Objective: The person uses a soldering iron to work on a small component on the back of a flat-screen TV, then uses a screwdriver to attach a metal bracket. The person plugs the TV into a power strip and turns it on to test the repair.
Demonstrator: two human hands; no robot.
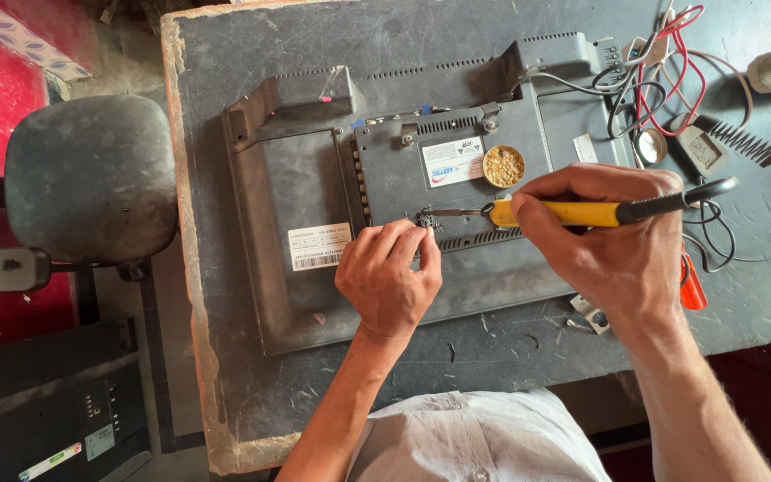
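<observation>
- Head view looks straight down on a dark table [332, 393] carrying a grey monitor [296, 286] lying face down, its back panel up
- left hand [390, 277] rests on the monitor's back, grip pressed together, fingertips pinching a small dark part [425, 217] near the middle of the panel
- right hand [609, 236] has its grip closed round the yellow handle of a soldering iron [582, 212]; the iron lies level, its metal tip pointing left and touching the small part
- a round tin [503, 166] of yellowish paste sits on the panel just above the iron, beside a white sticker [452, 162]
- red, black and white wires [662, 80] lie tangled at the table's upper right; a grey chair [91, 178] stands left of the table
</observation>
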